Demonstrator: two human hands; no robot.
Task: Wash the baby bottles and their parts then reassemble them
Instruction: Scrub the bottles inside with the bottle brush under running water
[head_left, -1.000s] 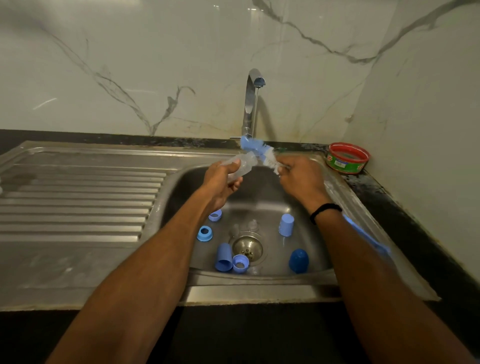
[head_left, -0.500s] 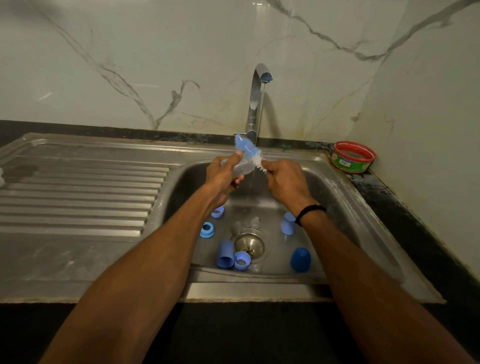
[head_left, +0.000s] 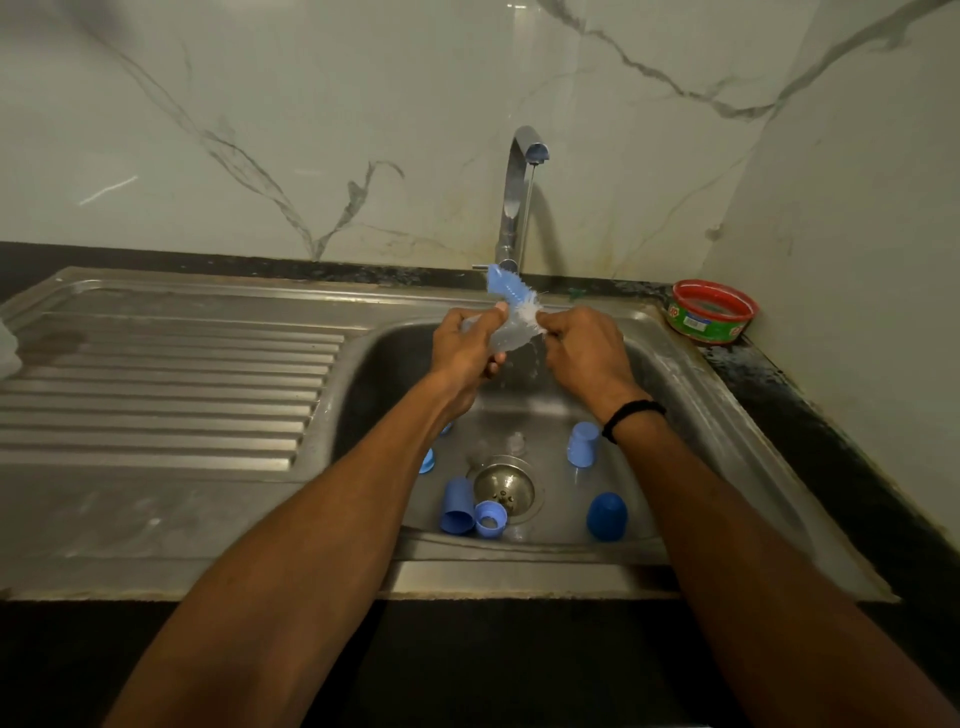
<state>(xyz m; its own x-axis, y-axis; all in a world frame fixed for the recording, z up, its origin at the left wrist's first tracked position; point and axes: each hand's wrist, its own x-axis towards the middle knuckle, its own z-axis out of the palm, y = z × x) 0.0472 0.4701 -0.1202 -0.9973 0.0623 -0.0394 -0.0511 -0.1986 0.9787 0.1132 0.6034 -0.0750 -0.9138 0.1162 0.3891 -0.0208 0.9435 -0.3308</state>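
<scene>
gripping the clear bottle (head_left: 506, 335) at frame centre over the sink (head_left: 691, 395), left hand (head_left: 465, 351) curls round it. long axis tilts up-right, mouth twd right hand (head_left: 584, 353), which pinches the brush (head_left: 506, 291) stem. bristles lie across the mouth, prob not inside.

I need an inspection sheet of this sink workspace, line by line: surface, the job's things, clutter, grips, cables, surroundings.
Surface: steel sink, basin wet; ribbed drainboard on the left.
Job's things: clear bottle with bottle brush against it, under the running tap; blue parts lie around the drain.
Clutter: red and green tub on the counter, right.
Grips: left hand holds the clear bottle; right hand holds the bottle brush.
Cables: nothing seen.
Surroundings: marble wall.
</scene>
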